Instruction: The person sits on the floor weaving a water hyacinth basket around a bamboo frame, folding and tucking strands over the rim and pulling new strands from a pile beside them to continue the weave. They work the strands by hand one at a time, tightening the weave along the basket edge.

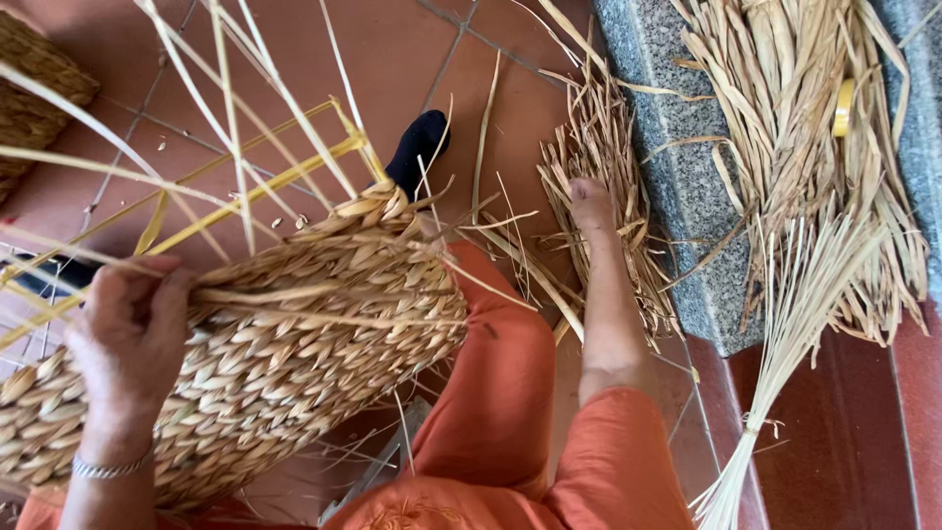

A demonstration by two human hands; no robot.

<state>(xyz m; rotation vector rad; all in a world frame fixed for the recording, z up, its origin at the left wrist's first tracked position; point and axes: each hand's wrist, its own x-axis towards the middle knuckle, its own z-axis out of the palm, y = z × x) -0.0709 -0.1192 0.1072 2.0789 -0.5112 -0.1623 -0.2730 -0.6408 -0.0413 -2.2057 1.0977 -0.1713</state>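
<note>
The half-woven straw basket [265, 344] lies on its side across the person's lap, filling the frame from 9 o'clock to centre. Its braided wall is complete; unwoven yellow stakes [245, 186] fan from its rim toward 11 and 12 o'clock.

Left hand [132, 329]: at 9 o'clock, fingers curled over the basket wall, clenched around a loose straw strand at the rim edge. A metal bracelet [110, 468] sits on the wrist.

Right hand [592, 204]: at 1 o'clock from centre, arm extended, reaching into a loose straw pile [608, 186] on the floor. The fingers are buried in the straw; whether they are closed on a strand cannot be determined.

Surroundings:
- A black-socked foot [417, 147] lies at 12 o'clock, just beyond the basket rim.
- Orange trousers [510, 393] cover the legs at 6 o'clock.
- A grey granite step [677, 216] runs from 1 to 4 o'clock, its edge touching the straw pile.
- A dried leaf bundle [795, 147] lies on the step at 2 o'clock; a tied stalk sheaf [785, 344] extends from it toward 5 o'clock.
- A second woven basket [34, 88] sits at 10 o'clock.

Open red floor tile [392, 49] remains at 12 o'clock, between the stakes and the step.
</note>
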